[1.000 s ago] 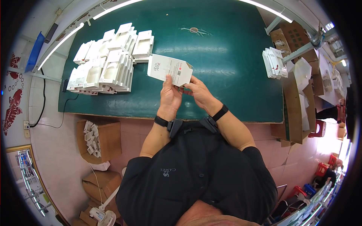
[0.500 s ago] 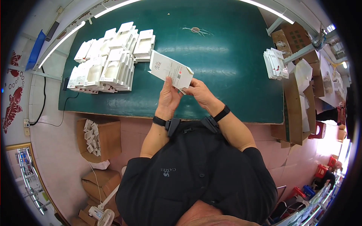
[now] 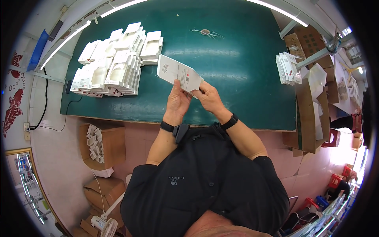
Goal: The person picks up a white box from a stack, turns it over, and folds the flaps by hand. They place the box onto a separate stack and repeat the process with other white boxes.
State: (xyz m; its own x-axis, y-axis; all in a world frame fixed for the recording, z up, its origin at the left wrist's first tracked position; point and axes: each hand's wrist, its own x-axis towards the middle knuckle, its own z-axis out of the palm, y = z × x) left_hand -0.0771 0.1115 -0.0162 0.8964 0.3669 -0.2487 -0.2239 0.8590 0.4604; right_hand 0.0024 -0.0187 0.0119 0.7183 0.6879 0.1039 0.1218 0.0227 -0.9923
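Note:
A white printed cardboard box (image 3: 177, 72) is held between my two hands above the green table, its long side slanting from upper left to lower right. My left hand (image 3: 178, 100) grips its near edge, thumb on the printed face and fingers underneath. At the lower right end, my right hand (image 3: 209, 98) is closed on the box, with its fingers against the end flap. That end now looks folded in to a taper. The underside of the box is hidden.
Stacks of white cardboard trays (image 3: 120, 71) stand at the table's left. A pile of flat white cartons (image 3: 289, 68) lies near the right edge of the green table (image 3: 244, 98). Brown cardboard boxes (image 3: 114, 144) sit on the floor at left, others (image 3: 304, 114) at right.
The flaps at the box's lower right end stuck out before and are now pressed in by my right hand. My left hand has barely moved.

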